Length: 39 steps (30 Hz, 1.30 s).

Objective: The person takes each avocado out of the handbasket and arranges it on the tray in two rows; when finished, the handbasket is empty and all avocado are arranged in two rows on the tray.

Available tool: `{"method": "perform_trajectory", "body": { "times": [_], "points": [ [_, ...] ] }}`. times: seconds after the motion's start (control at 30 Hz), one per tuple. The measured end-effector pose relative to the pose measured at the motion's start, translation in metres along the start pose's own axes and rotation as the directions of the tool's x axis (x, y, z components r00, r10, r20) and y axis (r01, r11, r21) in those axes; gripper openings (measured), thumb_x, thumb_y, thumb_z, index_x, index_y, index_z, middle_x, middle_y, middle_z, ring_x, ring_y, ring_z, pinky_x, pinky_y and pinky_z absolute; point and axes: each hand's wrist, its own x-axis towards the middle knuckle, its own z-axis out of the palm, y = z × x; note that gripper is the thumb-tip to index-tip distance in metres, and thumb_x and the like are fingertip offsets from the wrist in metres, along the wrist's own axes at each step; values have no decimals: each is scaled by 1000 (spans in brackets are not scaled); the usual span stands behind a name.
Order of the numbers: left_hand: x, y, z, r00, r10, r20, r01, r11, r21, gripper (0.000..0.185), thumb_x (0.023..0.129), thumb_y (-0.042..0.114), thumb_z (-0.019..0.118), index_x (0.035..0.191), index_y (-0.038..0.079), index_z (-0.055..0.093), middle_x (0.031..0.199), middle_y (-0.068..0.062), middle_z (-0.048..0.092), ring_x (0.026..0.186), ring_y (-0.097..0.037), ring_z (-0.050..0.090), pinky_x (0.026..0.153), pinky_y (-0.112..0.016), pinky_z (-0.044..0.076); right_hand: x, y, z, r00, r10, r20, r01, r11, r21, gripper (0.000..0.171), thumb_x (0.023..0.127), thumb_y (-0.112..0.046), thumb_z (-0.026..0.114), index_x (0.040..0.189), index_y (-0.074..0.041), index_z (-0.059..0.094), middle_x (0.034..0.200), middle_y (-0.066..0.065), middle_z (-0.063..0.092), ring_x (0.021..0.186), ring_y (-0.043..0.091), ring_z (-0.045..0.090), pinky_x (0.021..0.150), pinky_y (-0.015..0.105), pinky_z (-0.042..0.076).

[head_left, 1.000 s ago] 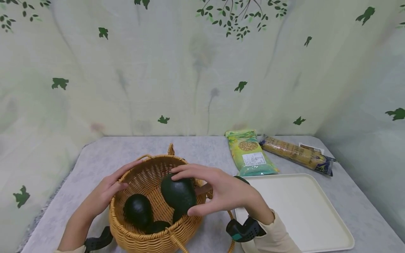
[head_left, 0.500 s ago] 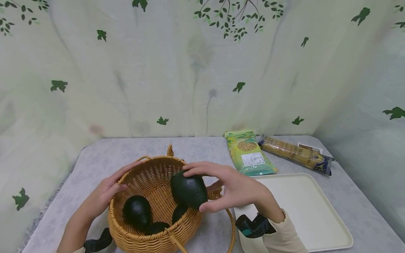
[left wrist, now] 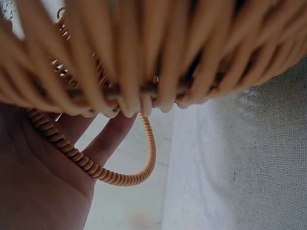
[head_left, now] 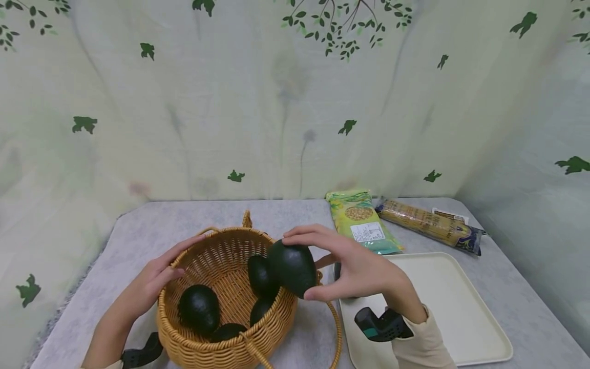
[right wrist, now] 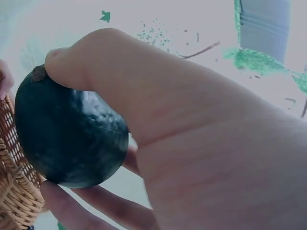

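Grey cloth covers the table, and behind it hangs a pale curtain printed with green leaves. The right hand holds a dark avocado above the right rim of the wicker basket, with thumb below and fingers curled over the top. The left hand rests on the left rim, its fingers fairly straight against the weave, and steadies the basket. Three more avocados lie inside. A cream tray stands just to the right, near a green packet and a packet of noodles. I think the grip should stay gentle but full, because the fruit is round and can roll; it should clear the basket handle before going sideways.
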Motion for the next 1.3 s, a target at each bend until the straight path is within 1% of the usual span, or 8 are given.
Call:
{"method": "perform_trajectory", "body": {
  "times": [0.3,0.4,0.5,0.67,0.93,1.1,1.23,1.3],
  "points": [
    [1,0,-1,1000,31,-3,-31,999,22,62,103,6,44,161,26,39,155,27,41,120,-5,60,79,-33,56,-4,-6,-8,998,-30,-54,27,998,-53,74,84,-10,82,150,-17,51,154,5,40,136,29,49,90,41,59],
    [1,-1,-1,1000,31,-6,-31,999,22,61,103,6,44,160,26,39,154,28,41,119,-3,59,78,-33,56,-9,-9,-15,998,-10,-66,5,998,-70,76,83,-10,83,151,-19,50,159,3,39,140,27,47,90,42,59],
    [0,-1,-1,1000,28,-6,-28,999,23,62,102,5,44,161,25,39,154,28,41,119,-3,59,78,-33,55,-16,-11,-23,997,12,-79,-21,993,-118,79,83,-11,85,152,-21,48,162,2,39,143,26,46,90,41,59],
    [0,-2,-1,1000,31,-2,-31,1000,3,62,102,4,44,161,25,39,153,29,41,119,-3,60,78,-32,56,-27,-12,-32,996,23,-90,-39,982,-182,81,83,-12,86,153,-21,47,160,3,42,140,25,49,87,40,60],
    [2,1,1,999,41,-3,-41,999,7,62,103,4,44,161,25,39,154,27,41,121,-3,58,79,-31,56,-47,-5,-36,994,58,-97,-73,985,-155,78,85,-11,85,152,-18,46,155,5,46,134,23,52,84,39,61],
    [3,3,2,999,41,2,-41,999,11,61,103,4,44,161,22,38,157,25,39,128,2,52,82,-33,56,-59,-1,-42,986,115,-117,-133,979,-156,80,84,-13,87,152,-20,46,153,3,46,134,19,52,84,38,61],
    [2,4,0,999,41,-3,-41,999,26,60,103,5,44,161,21,39,157,28,37,128,6,50,83,-33,55,-64,0,-48,980,152,-130,-172,971,-165,81,83,-16,88,152,-21,46,151,1,46,131,18,53,83,37,61],
    [1,4,0,999,47,-4,-47,999,24,59,104,5,43,161,20,39,157,28,37,126,4,52,82,-33,55,-66,1,-50,980,156,-124,-176,968,-177,81,83,-17,88,152,-21,47,151,1,45,129,18,54,82,37,61]
  ]
}}
